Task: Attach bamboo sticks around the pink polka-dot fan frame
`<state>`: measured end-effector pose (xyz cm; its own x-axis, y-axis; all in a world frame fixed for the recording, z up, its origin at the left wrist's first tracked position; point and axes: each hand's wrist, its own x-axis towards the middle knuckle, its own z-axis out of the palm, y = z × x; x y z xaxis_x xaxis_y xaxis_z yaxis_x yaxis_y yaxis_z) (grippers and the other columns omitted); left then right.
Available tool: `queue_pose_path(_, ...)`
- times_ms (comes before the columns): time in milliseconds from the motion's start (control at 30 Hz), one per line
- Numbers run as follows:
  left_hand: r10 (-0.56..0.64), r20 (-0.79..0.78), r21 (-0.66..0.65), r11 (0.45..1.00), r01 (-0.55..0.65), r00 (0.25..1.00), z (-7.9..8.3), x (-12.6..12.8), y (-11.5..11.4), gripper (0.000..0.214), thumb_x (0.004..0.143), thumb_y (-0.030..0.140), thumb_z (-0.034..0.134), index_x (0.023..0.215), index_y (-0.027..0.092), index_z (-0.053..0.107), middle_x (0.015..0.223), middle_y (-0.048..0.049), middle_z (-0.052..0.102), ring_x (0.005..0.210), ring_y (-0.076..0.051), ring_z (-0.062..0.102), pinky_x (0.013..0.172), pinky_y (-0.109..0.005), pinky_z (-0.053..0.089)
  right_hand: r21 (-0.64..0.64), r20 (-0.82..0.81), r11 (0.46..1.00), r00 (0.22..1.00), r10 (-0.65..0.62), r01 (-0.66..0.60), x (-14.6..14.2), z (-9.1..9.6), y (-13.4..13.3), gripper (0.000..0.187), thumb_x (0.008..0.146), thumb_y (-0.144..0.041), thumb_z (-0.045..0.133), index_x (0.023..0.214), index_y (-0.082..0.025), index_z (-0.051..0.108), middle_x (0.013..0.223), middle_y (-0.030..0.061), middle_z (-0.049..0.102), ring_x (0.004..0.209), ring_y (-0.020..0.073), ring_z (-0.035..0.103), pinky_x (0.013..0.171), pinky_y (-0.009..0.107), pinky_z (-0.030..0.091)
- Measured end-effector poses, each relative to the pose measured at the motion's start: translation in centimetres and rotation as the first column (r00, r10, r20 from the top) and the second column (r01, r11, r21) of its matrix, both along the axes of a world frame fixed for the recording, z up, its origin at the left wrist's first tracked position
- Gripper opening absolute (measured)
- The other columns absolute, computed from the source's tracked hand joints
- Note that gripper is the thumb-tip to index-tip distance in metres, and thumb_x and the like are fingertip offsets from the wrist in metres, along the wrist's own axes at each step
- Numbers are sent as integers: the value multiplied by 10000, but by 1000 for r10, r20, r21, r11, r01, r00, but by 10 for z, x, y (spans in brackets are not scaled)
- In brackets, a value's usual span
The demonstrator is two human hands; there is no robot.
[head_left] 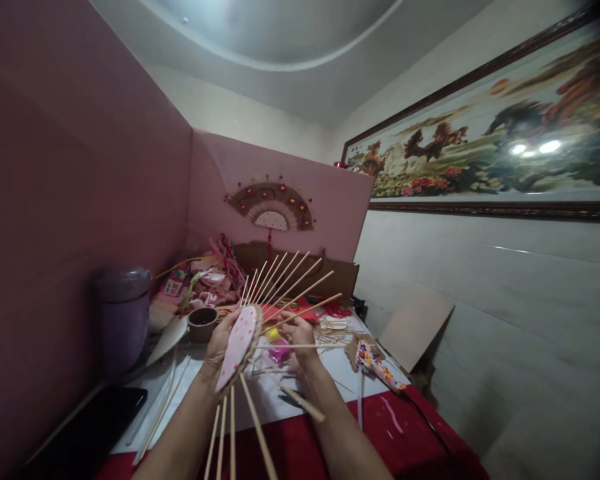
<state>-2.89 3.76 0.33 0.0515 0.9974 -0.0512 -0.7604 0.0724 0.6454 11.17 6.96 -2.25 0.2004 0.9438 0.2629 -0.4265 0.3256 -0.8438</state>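
My left hand point(217, 347) grips a half-round fan base point(239, 341) covered in pink dotted cloth with a cardboard edge. Thin wooden sticks point(295, 283) spread out from the base like rays, away from me, to the right and down towards me. My right hand point(303, 339) is closed at the right of the base, its fingertips at one of the sticks; other sticks partly cross in front of it. Behind my hands, a finished-looking decorated fan point(273, 205) with a red tassel hangs against the pink panel.
A brown round cup point(203, 325), a purple tumbler point(125, 320) and a black phone point(97, 427) are on the left. Pink ribbons and cloth point(215, 277) pile up behind. A flowered glue gun point(380, 368) with a cable lies right, near loose sticks point(335, 327).
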Motion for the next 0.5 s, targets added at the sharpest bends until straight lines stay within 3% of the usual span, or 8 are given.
queue_pose_path(100,-33,-18,15,999,33,999,-2,-4,5,101,714,183,577,741,113,645,454,-27,620,348,-130,554,368,-204,456,-33,84,999,996,24,-21,7,1,10,250,496,-153,681,742,-130,646,628,-14,632,591,116,568,562,230,458)
queue_pose_path(200,-96,-44,9,995,96,994,-1,-1,5,122,711,180,581,782,107,648,472,-33,627,374,-140,573,376,-210,462,45,120,999,993,-7,2,3,4,21,369,439,-124,709,800,-155,638,739,-18,653,706,121,581,628,223,465)
queue_pose_path(333,-158,-107,-9,987,158,982,2,7,-2,135,692,181,613,795,102,649,548,-63,665,478,-183,630,465,-253,502,21,190,977,960,206,-214,-6,6,32,466,414,-101,715,866,-152,610,724,-16,650,636,123,582,555,224,456)
queue_pose_path(500,-123,-164,80,987,137,979,2,9,-8,144,678,231,661,782,132,649,676,-61,691,575,-172,636,587,-270,510,-126,301,886,833,464,-447,14,9,39,303,556,-209,686,838,-129,609,600,-15,616,458,94,509,454,205,388)
